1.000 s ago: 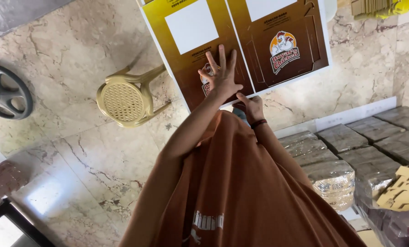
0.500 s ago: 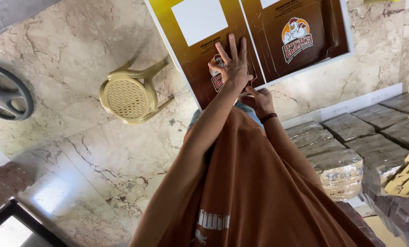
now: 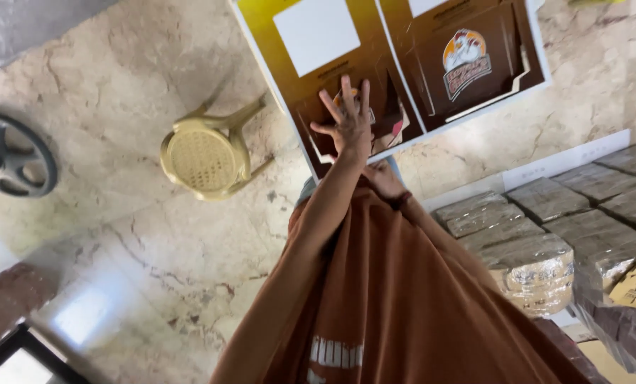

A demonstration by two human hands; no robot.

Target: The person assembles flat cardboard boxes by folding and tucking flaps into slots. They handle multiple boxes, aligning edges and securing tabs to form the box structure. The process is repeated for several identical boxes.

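A large flat cardboard sheet (image 3: 346,64), printed yellow and brown with a white rectangle, is in front of me over the marble floor. A second brown sheet (image 3: 474,50) with a round emblem lies right beside it. My left hand (image 3: 346,124) rests flat against the first sheet's lower part, fingers spread. My right hand (image 3: 385,178), with a dark wristband, is just below at the sheet's bottom edge, its fingers tucked under that edge. My brown shirt fills the lower middle of the view.
A beige plastic chair (image 3: 204,153) stands on the floor to the left, with a black wheel (image 3: 8,156) farther left. Several plastic-wrapped bundles of flat cartons (image 3: 538,256) are stacked at the right, with yellowish cardboard pieces (image 3: 634,281) beyond. A dark frame (image 3: 19,363) is at the bottom left.
Both arms have stretched further out with the sheet, which now sits higher in view. The left hand stays spread on it and the right stays at its bottom edge.
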